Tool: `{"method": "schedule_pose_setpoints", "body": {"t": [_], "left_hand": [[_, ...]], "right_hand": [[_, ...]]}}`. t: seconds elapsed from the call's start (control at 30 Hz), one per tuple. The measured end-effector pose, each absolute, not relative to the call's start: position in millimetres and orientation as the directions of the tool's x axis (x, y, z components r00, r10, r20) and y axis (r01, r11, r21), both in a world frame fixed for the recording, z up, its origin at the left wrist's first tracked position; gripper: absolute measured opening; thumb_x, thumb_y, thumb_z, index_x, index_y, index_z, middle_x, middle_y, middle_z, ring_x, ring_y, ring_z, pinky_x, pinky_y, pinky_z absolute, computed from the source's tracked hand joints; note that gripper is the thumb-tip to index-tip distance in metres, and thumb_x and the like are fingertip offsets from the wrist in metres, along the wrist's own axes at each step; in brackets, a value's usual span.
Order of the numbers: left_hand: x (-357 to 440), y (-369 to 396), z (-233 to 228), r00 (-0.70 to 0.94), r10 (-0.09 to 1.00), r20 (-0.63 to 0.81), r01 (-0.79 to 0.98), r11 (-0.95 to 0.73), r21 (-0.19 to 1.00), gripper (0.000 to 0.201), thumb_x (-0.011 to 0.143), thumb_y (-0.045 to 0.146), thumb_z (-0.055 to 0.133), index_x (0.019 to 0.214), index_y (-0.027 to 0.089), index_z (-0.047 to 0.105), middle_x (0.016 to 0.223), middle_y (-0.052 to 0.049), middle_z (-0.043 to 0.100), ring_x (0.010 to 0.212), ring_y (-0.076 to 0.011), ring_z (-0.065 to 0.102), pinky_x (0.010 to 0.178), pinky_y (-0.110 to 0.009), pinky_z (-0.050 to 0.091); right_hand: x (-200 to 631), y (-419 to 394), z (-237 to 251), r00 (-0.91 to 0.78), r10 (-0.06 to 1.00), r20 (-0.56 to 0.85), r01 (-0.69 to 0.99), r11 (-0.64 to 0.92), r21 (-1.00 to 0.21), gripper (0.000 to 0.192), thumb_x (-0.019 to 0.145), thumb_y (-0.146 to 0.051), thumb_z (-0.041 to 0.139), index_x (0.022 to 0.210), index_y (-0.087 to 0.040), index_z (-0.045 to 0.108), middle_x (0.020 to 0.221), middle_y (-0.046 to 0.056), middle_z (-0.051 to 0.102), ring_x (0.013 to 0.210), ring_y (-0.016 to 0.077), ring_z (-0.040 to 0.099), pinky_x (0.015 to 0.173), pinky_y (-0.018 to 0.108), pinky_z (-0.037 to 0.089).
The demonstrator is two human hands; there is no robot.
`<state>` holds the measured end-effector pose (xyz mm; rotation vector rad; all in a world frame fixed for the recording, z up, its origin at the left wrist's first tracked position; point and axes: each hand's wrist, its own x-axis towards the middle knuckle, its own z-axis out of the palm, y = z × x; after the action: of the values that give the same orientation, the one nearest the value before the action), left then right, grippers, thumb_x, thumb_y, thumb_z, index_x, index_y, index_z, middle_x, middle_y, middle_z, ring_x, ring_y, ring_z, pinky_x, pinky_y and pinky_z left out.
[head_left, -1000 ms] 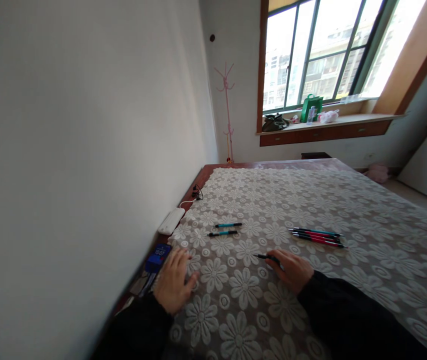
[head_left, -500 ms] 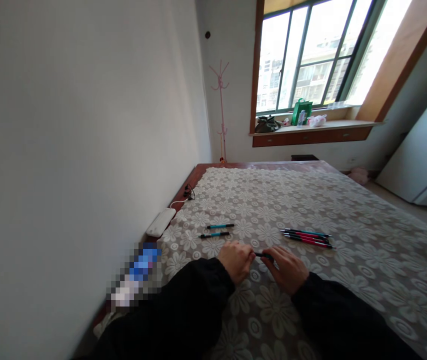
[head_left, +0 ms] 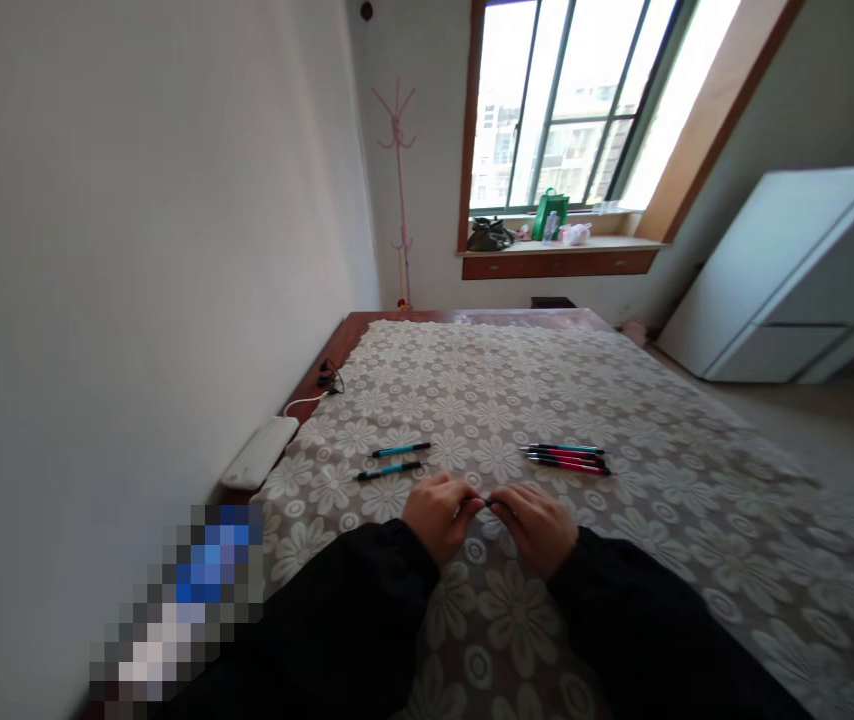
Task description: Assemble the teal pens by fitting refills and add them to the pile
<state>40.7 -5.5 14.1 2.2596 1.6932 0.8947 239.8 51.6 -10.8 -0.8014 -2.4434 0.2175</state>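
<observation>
a thin dark pen (head_left: 486,502) is in the middle, low down, just above the flowery cloth (head_left: 521,610) or on it; i cannot tell which. most of the pen is hidden, and only a small dark bit shows between the two hands. the left hand (head_left: 442,517) is at nine o'clock from it, with its thumb and fingers pinched close together on that end. the right hand (head_left: 535,525) is at three o'clock, and its thumb and fingers are pinched narrow on the other end. the hands are near each other, and both arms wear black sleeves (head_left: 337,610). at ten o'clock from the dark pen, two blue-green and black pens (head_left: 401,450) lie side by side on the cloth, a bit apart. at two o'clock, a bunch of pens (head_left: 569,460) lies close together, with blue-green, red and black on them and shiny tips to nine o'clock. farther out, between nine and ten o'clock, a white flat box (head_left: 262,452) sits by the wall with a white cord, and a black cord (head_left: 331,378) is at ten o'clock. between eight and nine o'clock there is a blurry patch of blue and pale squares. far off, a pink coat stand (head_left: 398,150) is between eleven and twelve, and a bright window (head_left: 539,110) is a little past twelve, with a green bag (head_left: 549,213) on its sill. a big white cupboard or fridge (head_left: 772,270) is near two o'clock.
</observation>
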Motion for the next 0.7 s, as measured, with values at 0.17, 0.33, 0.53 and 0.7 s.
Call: {"method": "schedule_pose_setpoints", "body": {"t": [0.17,0.33,0.53,0.7], "left_hand": [[40,-5,15,0.166,0.923,0.346,0.843,-0.316,0.437,0.038,0.102,0.040,0.041,0.081,0.021,0.066,0.074,-0.003,0.067,0.078,-0.0194,0.061,0.070,-0.030,0.041],[39,-3,11,0.202,0.921,0.332,0.865,-0.327,0.381,0.048,0.104,0.040,0.033,0.070,0.021,0.061,0.065,-0.002,0.064,0.073,-0.0194,0.060,0.066,-0.030,0.038],[38,0,1,0.193,0.931,0.308,0.855,-0.314,0.413,0.057,0.105,0.042,0.024,0.067,0.021,0.062,0.061,-0.002,0.062,0.065,-0.0168,0.061,0.061,-0.028,0.039],[33,8,-13,0.173,0.910,0.376,0.770,-0.363,0.525,0.062,0.105,0.041,0.027,0.055,0.022,0.058,0.052,0.001,0.060,0.056,-0.0129,0.060,0.056,-0.024,0.042]], "right_hand": [[239,50,-5,-0.664,0.611,0.431,0.537,0.791,-0.295,0.014,0.099,-0.022,0.051,0.096,-0.019,0.064,0.085,0.004,0.068,0.079,0.0199,0.061,0.072,0.030,0.039],[237,48,-6,-0.668,0.584,0.461,0.547,0.805,-0.229,0.010,0.096,-0.017,0.055,0.091,-0.020,0.063,0.081,0.002,0.067,0.077,0.0187,0.057,0.070,0.030,0.034],[230,41,0,-0.603,0.540,0.587,0.590,0.797,-0.127,0.020,0.101,-0.020,0.051,0.083,-0.021,0.059,0.071,0.000,0.062,0.070,0.0184,0.052,0.068,0.034,0.027],[221,37,1,-0.533,0.551,0.642,0.633,0.763,-0.129,0.023,0.103,-0.027,0.050,0.082,-0.022,0.059,0.070,-0.001,0.062,0.070,0.0180,0.053,0.068,0.033,0.027]]}}
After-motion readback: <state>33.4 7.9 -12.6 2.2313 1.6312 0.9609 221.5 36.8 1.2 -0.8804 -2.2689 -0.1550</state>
